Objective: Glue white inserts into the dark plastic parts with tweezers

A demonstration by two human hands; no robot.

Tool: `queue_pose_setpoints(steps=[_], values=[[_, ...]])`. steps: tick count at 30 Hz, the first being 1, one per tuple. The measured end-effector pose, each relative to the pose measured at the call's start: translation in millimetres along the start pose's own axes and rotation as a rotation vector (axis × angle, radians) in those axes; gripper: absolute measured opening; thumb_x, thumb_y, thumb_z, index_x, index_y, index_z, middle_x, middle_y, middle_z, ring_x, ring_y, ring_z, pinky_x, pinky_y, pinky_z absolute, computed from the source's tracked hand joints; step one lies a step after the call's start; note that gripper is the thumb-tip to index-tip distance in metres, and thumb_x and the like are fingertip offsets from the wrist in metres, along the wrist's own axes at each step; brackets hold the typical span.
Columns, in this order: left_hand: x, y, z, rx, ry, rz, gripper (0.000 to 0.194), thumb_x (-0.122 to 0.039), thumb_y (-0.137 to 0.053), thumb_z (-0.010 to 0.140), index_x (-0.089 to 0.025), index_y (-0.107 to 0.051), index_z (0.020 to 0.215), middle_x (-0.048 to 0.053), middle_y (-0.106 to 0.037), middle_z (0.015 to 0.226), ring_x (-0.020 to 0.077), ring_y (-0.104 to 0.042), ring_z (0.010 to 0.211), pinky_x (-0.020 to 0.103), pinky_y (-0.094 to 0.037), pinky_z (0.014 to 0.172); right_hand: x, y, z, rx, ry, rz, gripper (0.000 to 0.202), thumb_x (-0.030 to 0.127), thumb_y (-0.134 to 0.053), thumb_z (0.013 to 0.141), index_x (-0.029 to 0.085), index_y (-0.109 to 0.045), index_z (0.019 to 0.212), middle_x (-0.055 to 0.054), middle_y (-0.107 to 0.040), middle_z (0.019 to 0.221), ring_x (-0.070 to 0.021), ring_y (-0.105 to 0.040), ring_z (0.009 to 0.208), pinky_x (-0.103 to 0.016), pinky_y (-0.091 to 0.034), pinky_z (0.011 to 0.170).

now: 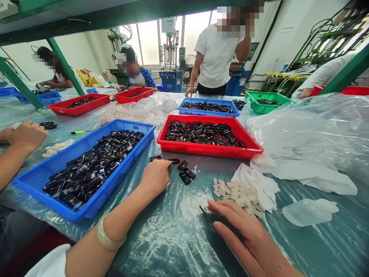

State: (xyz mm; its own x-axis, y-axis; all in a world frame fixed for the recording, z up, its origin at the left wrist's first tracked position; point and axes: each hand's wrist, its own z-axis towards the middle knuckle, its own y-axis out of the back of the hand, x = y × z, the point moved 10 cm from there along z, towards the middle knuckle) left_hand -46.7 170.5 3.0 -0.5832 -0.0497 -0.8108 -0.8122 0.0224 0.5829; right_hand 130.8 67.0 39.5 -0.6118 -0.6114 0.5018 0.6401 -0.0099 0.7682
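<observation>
My left hand (155, 177), a pale bangle (108, 234) on its wrist, has its fingers curled together at the table. A small glossy black piece (174, 161) shows at its fingertips; the grip itself is partly hidden. Just to the right lie several more black pieces (187, 174). Closer to me is my right hand (245, 231), palm down, thumb and forefinger around a thin dark pointed tool (205, 211) whose kind I cannot make out. Beyond its fingers sits a pile of whitish rubbery finger covers (238, 194) beside a crumpled white cloth (256, 182).
A blue tray (27, 186) and a red tray (207, 151) hold many black pieces. A clear plastic sheet (305, 130) bunches at right, near a translucent bottle (309, 212). Another person's hand (27, 134) is at left. A person stands opposite; green shelf bars cross above.
</observation>
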Motion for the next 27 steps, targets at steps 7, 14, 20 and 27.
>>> queue_pose_setpoints(steps=[7,14,20,27], values=[[-10.9,-26.7,-19.0,0.278,0.108,-0.488,0.021,-0.020,-0.057,0.075,-0.015,-0.057,0.096,0.010,-0.068,0.095,0.0197,-0.067,0.082,0.026,-0.052,0.066,-5.5,-4.2,-0.8,0.042,-0.064,0.037,0.026,0.023,-0.043,0.088,0.021,-0.059,0.108,-0.007,-0.065,0.100,-0.0168,-0.063,0.093,-0.026,-0.053,0.079],[-10.8,-49.8,-33.3,0.425,0.246,-0.771,0.023,-0.019,-0.068,0.067,-0.015,-0.057,0.086,0.009,-0.067,0.087,0.0206,-0.068,0.077,0.020,-0.051,0.055,-8.3,-8.4,-1.2,0.074,-0.066,0.039,0.026,0.023,-0.045,0.088,0.021,-0.057,0.111,-0.007,-0.063,0.102,-0.0151,-0.061,0.096,-0.023,-0.052,0.080],[-14.9,-57.5,-39.3,0.414,0.249,-0.787,0.023,-0.018,-0.069,0.065,-0.015,-0.057,0.085,0.005,-0.065,0.083,0.0190,-0.067,0.075,0.020,-0.051,0.057,-9.4,-12.1,-2.3,0.099,-0.070,0.078,0.027,0.021,-0.043,0.089,0.020,-0.057,0.113,-0.008,-0.063,0.098,-0.0154,-0.061,0.090,-0.025,-0.052,0.076],[-16.8,-63.0,-42.5,0.412,0.270,-0.763,0.025,-0.017,-0.067,0.065,-0.016,-0.057,0.088,0.005,-0.063,0.085,0.0191,-0.066,0.078,0.023,-0.051,0.060,-8.7,-12.4,-1.8,0.098,-0.079,0.106,0.028,0.021,-0.044,0.088,0.021,-0.056,0.113,-0.008,-0.062,0.098,-0.0161,-0.061,0.089,-0.026,-0.053,0.074]])
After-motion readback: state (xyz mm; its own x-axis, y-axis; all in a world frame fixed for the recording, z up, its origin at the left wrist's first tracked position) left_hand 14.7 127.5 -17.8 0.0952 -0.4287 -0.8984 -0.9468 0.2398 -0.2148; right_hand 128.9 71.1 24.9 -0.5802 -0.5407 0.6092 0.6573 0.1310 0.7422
